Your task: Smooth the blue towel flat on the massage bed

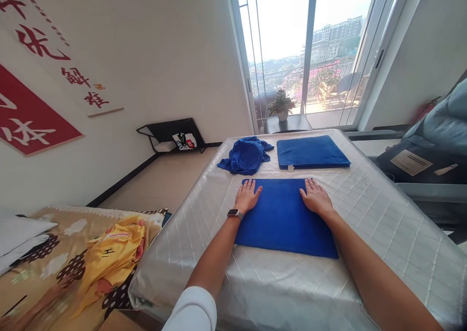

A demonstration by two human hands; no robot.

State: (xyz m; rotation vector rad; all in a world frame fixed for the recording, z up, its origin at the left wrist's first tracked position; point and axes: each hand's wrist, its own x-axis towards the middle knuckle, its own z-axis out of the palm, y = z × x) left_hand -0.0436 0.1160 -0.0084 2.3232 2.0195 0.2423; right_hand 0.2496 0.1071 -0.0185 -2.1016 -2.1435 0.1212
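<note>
A blue cloth [282, 219], folded into a flat rectangle, lies in front of me on a silvery quilted mattress [383, 229]. My left hand [247, 196] rests flat on its far left corner, fingers stretched out. On the far right corner lies my right hand [315, 196], also flat with the fingers extended. Just beyond, at the right, is a neat stack of folded blue cloths [312, 151] with a small white tag at its near edge. To the left of that stack sits a crumpled blue cloth [246, 155].
A lower bed [69, 224] at the left holds yellow clothing [113, 248], and another person's arm [40, 299] reaches over it. A black rack [175, 131] stands by the wall. Beyond the mattress, a potted plant [282, 105] stands on a chair before the glass door. A dark bag [412, 161] is at the right.
</note>
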